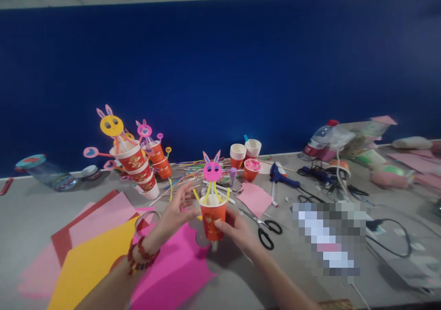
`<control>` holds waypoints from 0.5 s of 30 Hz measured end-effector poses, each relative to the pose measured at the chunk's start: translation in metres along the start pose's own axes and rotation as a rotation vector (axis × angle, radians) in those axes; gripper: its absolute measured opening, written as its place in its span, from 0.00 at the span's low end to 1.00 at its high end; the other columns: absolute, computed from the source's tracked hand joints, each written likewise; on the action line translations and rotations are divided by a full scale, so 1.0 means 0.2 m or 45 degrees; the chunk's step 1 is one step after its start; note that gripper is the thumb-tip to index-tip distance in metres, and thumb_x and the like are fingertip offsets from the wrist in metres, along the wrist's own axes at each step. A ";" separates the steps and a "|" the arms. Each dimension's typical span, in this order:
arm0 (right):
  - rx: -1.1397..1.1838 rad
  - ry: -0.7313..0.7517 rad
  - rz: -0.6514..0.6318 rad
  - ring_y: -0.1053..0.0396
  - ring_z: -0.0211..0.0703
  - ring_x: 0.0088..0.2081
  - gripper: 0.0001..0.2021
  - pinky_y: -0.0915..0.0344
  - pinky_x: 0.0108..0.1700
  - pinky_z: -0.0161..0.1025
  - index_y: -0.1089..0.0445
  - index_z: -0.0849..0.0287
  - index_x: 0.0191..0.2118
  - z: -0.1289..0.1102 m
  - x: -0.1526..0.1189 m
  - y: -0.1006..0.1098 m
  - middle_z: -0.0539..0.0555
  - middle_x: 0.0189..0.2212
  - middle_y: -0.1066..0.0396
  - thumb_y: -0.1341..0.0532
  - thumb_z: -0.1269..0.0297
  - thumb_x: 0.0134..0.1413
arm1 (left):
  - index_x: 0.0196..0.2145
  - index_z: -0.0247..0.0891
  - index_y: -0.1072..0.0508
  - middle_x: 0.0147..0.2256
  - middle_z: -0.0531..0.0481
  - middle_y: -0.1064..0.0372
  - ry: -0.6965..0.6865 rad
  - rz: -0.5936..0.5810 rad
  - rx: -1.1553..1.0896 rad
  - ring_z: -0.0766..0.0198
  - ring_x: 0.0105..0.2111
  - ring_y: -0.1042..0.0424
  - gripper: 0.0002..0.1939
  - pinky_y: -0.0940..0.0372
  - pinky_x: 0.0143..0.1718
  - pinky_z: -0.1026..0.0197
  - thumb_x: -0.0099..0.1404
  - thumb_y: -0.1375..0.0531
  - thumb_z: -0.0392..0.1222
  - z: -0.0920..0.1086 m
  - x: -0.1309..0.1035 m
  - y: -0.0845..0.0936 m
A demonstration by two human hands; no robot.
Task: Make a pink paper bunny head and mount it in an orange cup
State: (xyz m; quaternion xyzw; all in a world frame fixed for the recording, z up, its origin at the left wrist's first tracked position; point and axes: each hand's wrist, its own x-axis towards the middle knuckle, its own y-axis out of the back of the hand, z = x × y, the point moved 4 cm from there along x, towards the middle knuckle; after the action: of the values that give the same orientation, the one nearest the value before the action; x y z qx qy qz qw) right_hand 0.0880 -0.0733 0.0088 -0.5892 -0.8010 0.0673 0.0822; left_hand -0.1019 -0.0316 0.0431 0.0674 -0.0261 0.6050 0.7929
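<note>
My right hand (237,231) is closed around the side of a red paper cup (212,218), holding it upright. A pink bunny face (212,171) with long ears rises from this cup on yellow stems, and yellow strips stick out at both sides of the rim. To the left of the cup my left hand (182,204) is raised with its fingers apart and nothing in them; a beaded bracelet circles that wrist. Beneath the hands lies a magenta paper sheet (172,273). Black-handled scissors (267,232) rest just right of my right hand.
Stacked bunny cups (132,163) stand at the left behind yellow paper (93,264). Plain cups (237,154) and a cup of pink bits (252,168) stand at the back. A blue glue gun (282,177) with cable and a bottle (319,142) are on the right.
</note>
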 end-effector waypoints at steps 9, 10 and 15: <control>-0.250 0.061 -0.132 0.25 0.51 0.45 0.23 0.29 0.47 0.46 0.34 0.57 0.58 0.09 0.02 -0.11 0.59 0.50 0.25 0.43 0.48 0.64 | 0.55 0.43 0.36 0.55 0.42 0.31 0.108 0.133 -0.217 0.51 0.56 0.32 0.29 0.33 0.54 0.50 0.58 0.32 0.46 -0.09 -0.15 -0.08; -0.331 0.038 -0.138 0.24 0.50 0.42 0.24 0.28 0.44 0.45 0.36 0.57 0.59 0.11 0.02 -0.10 0.59 0.49 0.25 0.43 0.48 0.64 | 0.55 0.42 0.36 0.56 0.42 0.32 0.104 0.159 -0.194 0.51 0.56 0.32 0.28 0.33 0.55 0.51 0.59 0.33 0.46 -0.09 -0.13 -0.04; -0.799 0.033 -0.163 0.26 0.49 0.41 0.18 0.31 0.45 0.44 0.30 0.55 0.52 0.14 -0.03 -0.08 0.57 0.45 0.24 0.38 0.52 0.60 | 0.55 0.41 0.37 0.52 0.42 0.29 0.129 0.277 -0.032 0.54 0.50 0.27 0.29 0.31 0.51 0.52 0.59 0.34 0.47 -0.19 0.02 0.20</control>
State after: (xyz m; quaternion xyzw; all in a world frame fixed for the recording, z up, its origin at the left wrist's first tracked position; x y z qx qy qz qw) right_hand 0.0686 -0.0849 -0.0152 -0.5349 -0.8170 -0.1959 -0.0892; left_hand -0.1414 -0.0128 0.0088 0.0237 -0.0008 0.6897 0.7237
